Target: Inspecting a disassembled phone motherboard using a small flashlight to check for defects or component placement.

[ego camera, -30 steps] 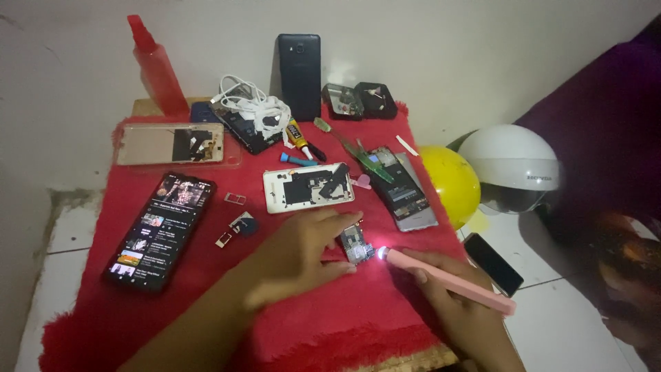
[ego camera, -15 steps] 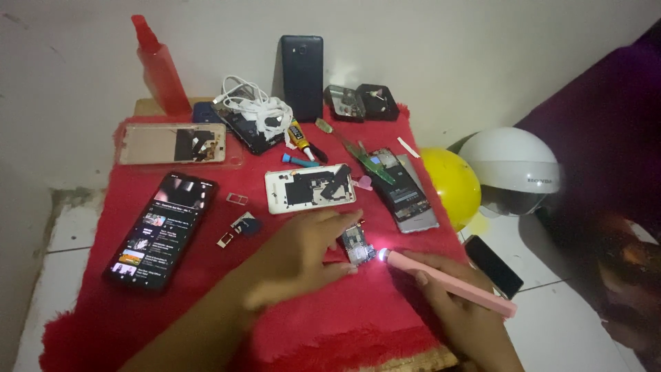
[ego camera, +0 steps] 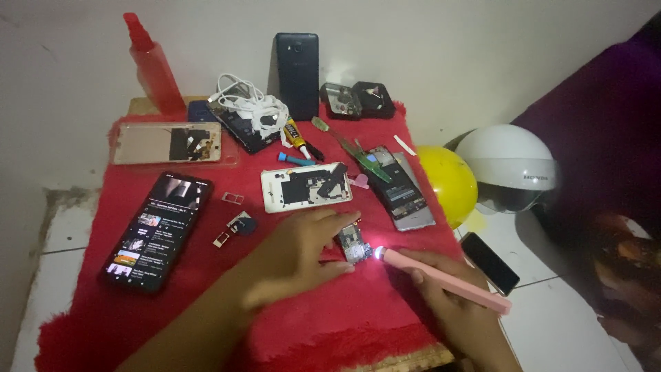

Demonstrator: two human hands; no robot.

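My left hand rests on the red cloth with its fingers pinning a small circuit board. My right hand grips a pink pen-shaped tool whose lit tip touches the board's right edge. An opened white phone lies just above the left hand. A dismantled grey phone lies to the upper right of the board.
A black phone with a lit screen lies at the left, small metal trays beside it. At the back stand a red spray bottle, a dark phone, white cables, a glue tube. Yellow ball, white helmet, black phone at right.
Hardly anything has moved. Both hands stay at the small board with the lit tip against it.
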